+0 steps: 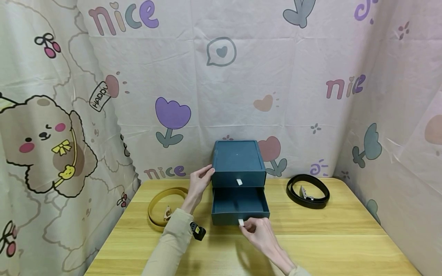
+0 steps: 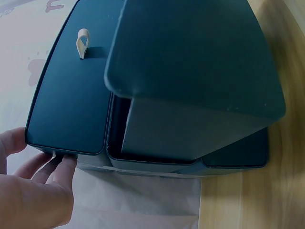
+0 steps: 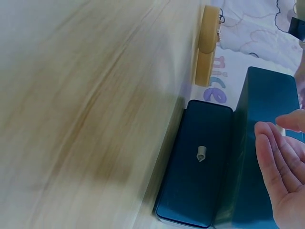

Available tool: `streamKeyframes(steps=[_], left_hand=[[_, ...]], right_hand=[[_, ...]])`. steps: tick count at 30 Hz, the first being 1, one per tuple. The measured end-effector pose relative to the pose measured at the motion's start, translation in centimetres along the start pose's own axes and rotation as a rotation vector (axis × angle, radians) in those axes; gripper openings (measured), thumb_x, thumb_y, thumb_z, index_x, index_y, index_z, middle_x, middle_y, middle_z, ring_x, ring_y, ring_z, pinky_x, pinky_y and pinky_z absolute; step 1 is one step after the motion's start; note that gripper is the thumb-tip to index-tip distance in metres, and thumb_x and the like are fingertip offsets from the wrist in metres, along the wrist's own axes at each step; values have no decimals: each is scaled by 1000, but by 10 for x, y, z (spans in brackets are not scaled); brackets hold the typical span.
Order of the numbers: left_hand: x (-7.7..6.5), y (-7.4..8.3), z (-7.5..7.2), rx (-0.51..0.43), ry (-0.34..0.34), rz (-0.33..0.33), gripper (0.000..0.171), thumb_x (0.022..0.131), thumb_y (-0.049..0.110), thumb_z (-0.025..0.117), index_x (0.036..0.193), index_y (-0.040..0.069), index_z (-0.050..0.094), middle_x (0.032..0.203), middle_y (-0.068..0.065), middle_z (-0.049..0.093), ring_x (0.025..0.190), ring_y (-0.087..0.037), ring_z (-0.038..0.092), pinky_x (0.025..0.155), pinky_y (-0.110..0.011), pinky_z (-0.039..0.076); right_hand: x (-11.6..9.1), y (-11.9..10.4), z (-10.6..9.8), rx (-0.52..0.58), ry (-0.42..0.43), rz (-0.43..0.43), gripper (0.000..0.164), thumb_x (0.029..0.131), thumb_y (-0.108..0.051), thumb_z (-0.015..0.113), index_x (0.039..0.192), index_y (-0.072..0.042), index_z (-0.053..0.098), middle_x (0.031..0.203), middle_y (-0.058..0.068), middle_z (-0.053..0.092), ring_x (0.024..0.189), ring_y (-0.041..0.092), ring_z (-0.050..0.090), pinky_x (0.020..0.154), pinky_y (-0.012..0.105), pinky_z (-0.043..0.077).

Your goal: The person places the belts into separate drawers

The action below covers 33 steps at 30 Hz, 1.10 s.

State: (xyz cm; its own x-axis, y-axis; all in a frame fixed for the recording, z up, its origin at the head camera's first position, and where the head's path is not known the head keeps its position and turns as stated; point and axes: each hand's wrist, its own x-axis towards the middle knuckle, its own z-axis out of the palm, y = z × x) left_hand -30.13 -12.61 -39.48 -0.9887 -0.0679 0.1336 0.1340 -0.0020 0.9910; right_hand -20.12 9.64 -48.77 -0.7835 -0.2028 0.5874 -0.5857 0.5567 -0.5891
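Observation:
A dark blue box with stacked drawers [image 1: 238, 155] stands at the back of the table. Its middle drawer [image 1: 221, 219] is pulled out, and the blue floor inside shows. My left hand [image 1: 200, 184] touches the box's upper left side; in the left wrist view the fingers [image 2: 66, 167] lie along the side wall, with the thumb near the corner. With thumb and fingers, my right hand [image 1: 260, 234] pinches the white pull tab [image 1: 241, 222] on the middle drawer's front. In the right wrist view, the bottom drawer [image 3: 195, 181] is shut below it.
A coiled yellow belt [image 1: 150, 209] with a gold buckle lies left of the box, partly behind my left arm. To the right is a coiled black belt [image 1: 291, 195] with a silver buckle. Printed cloth [image 1: 224, 84] hangs behind the wooden table [image 1: 321, 237] and on both sides.

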Motion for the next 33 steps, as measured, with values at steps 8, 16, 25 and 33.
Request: streamKeyframes(steps=[8,16,25,33], left_hand=[[0,0,0,-2,-2,-2,43,101,19,61,141,2,57,146,-22,55,132,-30,55,112,-45,43],[1,-1,0,-5,-2,2,43,101,18,61,141,2,58,146,-22,56,134,-31,54,112,-45,43],[0,-1,0,9,5,9,42,101,18,61,140,2,58,145,-21,57,131,-28,56,112,-45,44],[0,-1,0,9,8,8,42,101,19,61,140,2,59,144,-22,58,129,-26,57,112,-46,44]], right_hand=[[-3,-1,-3,18,-36,-2,12,77,1,80,71,-9,76,61,-4,72,54,-10,58,51,9,47],[-6,-2,-4,20,-47,-14,14,77,1,80,69,-10,75,61,-6,71,55,-12,57,51,8,47],[-8,-3,-5,34,-56,-32,14,76,3,79,70,-8,75,61,-4,72,55,-12,57,50,8,47],[-10,-2,-7,48,-70,-48,15,76,4,79,70,-9,75,62,-5,72,55,-12,57,50,8,47]])
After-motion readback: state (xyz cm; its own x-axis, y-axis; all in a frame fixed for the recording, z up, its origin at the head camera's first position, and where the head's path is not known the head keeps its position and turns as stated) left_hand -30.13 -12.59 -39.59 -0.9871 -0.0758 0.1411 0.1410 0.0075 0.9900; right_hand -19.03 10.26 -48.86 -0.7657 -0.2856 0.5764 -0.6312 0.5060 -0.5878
